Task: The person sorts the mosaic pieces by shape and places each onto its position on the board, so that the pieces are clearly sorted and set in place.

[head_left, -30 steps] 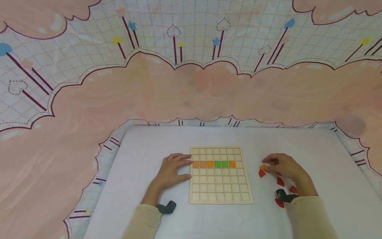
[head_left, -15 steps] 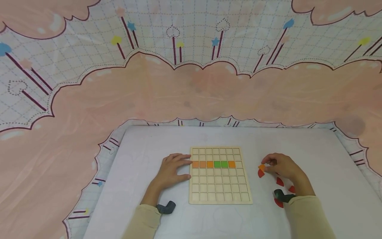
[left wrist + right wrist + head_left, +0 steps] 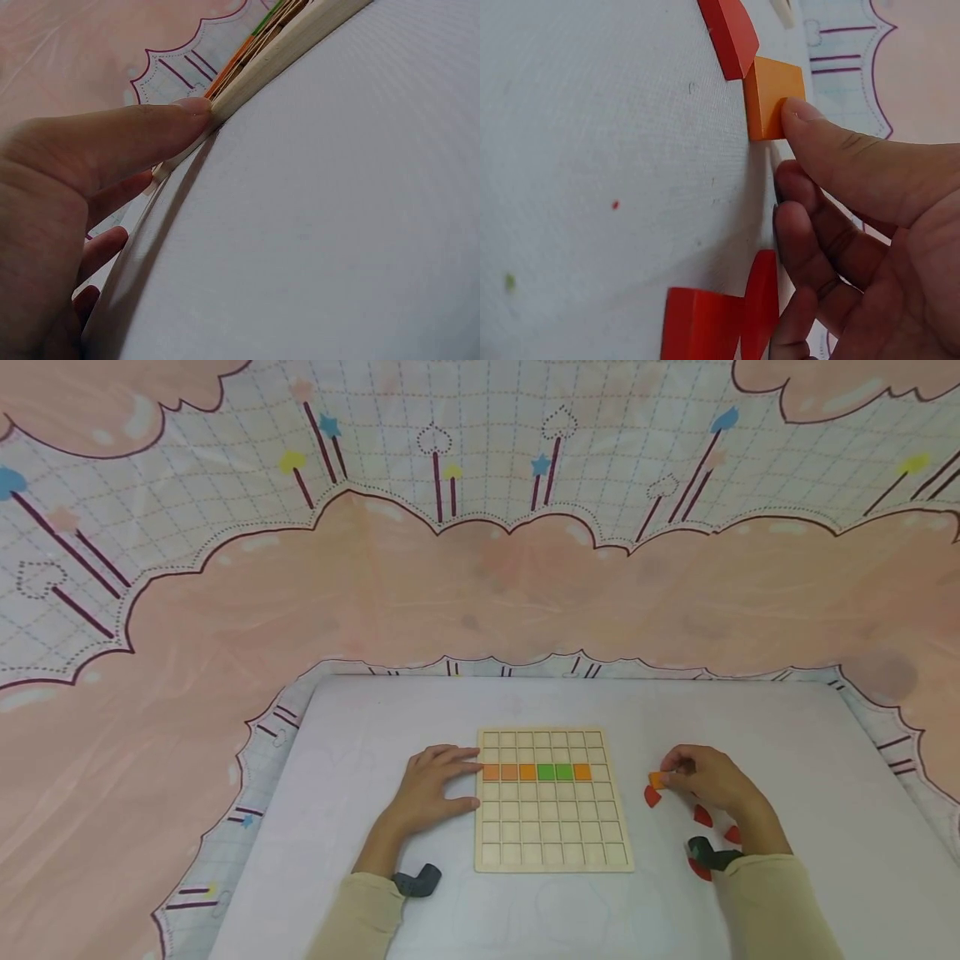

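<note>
My right hand (image 3: 708,777) pinches an orange square tile (image 3: 656,780) with thumb and fingers, to the right of the board. In the right wrist view the thumb lies on the tile's (image 3: 769,84) face, and the tile stands low at the white surface. A red quarter-round piece (image 3: 652,797) touches its corner. My left hand (image 3: 431,793) lies at the left edge of the wooden grid board (image 3: 553,822), fingers extended, fingertips and thumb against the rim. One row of the board holds peach, orange and green tiles (image 3: 555,772), with its rightmost cell bare.
More red quarter-round pieces (image 3: 702,816) lie by the right wrist, one partly covered by the dark wrist camera (image 3: 708,852). Another dark camera (image 3: 420,881) sits at the left wrist. A patterned cloth (image 3: 480,593) hangs behind the white tabletop (image 3: 375,718).
The orange tile has turned in my right fingers, and the red piece beside it has shifted slightly left. My left hand and the board stay in place.
</note>
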A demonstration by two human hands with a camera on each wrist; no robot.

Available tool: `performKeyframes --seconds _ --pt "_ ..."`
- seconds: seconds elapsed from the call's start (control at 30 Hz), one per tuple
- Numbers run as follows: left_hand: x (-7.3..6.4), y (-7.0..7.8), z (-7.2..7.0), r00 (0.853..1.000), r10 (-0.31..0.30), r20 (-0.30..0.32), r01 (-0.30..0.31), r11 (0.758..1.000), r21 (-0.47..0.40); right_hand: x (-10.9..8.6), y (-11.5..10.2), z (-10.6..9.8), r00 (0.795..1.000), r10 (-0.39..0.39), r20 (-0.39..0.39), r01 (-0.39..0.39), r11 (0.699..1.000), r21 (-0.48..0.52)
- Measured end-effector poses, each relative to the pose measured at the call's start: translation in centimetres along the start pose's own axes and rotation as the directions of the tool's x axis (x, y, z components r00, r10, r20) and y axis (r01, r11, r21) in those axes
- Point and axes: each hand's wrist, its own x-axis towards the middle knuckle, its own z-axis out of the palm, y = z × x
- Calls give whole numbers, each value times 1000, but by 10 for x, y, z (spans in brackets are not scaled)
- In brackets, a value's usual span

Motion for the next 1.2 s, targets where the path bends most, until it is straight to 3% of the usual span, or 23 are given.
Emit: performKeyframes --seconds 0.33,0.67,1.03,1.2 --pt "0 -1 0 1000 5 -3 -5 1000 -16 -2 -11 -2 999 29 -22 -30 999 -11" --pt "1 -2 1 1000 5 -5 -5 1000 -9 8 -30 9 997 76 -6 -76 997 22" --pt "1 -3 3 1000 18 -13 -18 1000 -8 24 -51 29 999 32 7 -33 993 111" --pt "0 -3 2 1000 12 -11 -12 1000 2 31 -55 35 1000 -9 -11 10 997 72"
